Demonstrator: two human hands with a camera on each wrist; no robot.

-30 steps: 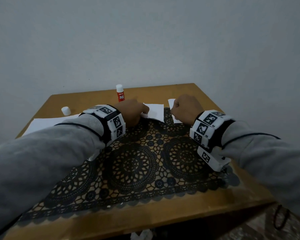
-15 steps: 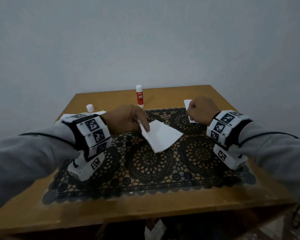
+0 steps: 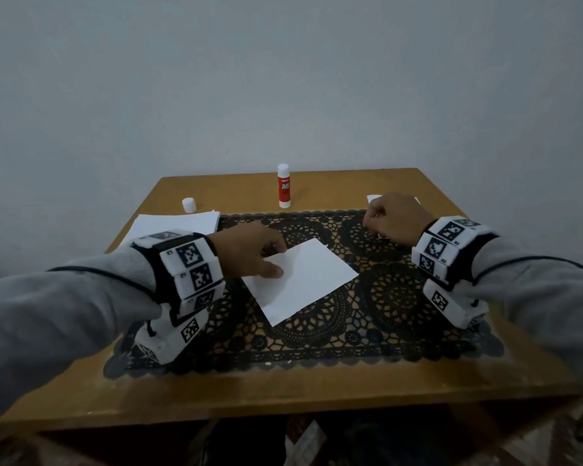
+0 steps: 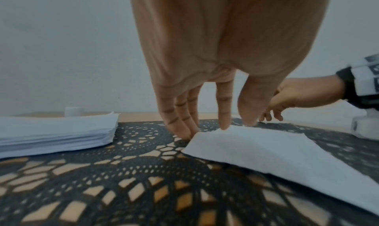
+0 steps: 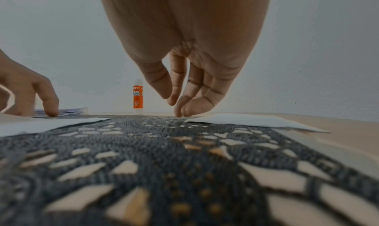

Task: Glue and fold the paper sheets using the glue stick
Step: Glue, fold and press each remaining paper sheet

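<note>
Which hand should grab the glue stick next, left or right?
Probably the right hand. It holds nothing, fingers loosely curled above the mat. The left hand is busy holding the paper sheet. The glue stick stands uncapped at the far edge between them.

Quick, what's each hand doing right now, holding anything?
Left hand: pinching the near corner of the paper sheet on the mat.
Right hand: fingers loosely curled, holding nothing.

You have one glue stick (image 3: 283, 186) standing at the far side, and one loose white cap (image 3: 189, 205) to its left. One stack of paper sheets (image 3: 175, 223) lies far left, one single sheet (image 3: 302, 280) on the one lace mat (image 3: 401, 297), one folded piece (image 5: 252, 120) far right. Two hands show.
</note>
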